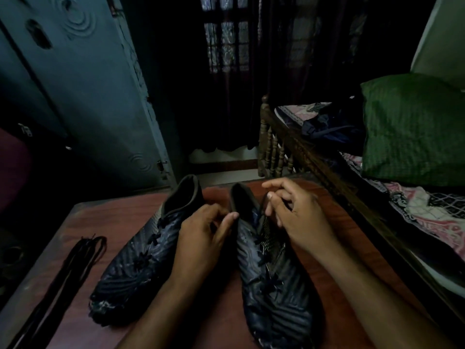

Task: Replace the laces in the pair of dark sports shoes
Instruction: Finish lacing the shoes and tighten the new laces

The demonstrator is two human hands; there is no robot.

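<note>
Two dark sports shoes lie on a reddish-brown table [105, 222], toes toward me. The left shoe [133, 258] is laced with dark laces. The right shoe [274, 285] is also laced along its lower part. My left hand [201, 235] grips the left side of the right shoe's collar, thumb and fingers curled at its rim. My right hand [294, 210] is above the shoe's opening and pinches a dark lace end between thumb and fingers. A bundle of dark spare laces [73, 263] lies stretched out at the table's left side.
A wooden bed frame [302, 152] runs along the table's right edge, with a green pillow [412, 127], a dark bag [332, 127] and patterned bedding. A blue-grey door [83, 91] stands at the left, and a dark curtain hangs behind.
</note>
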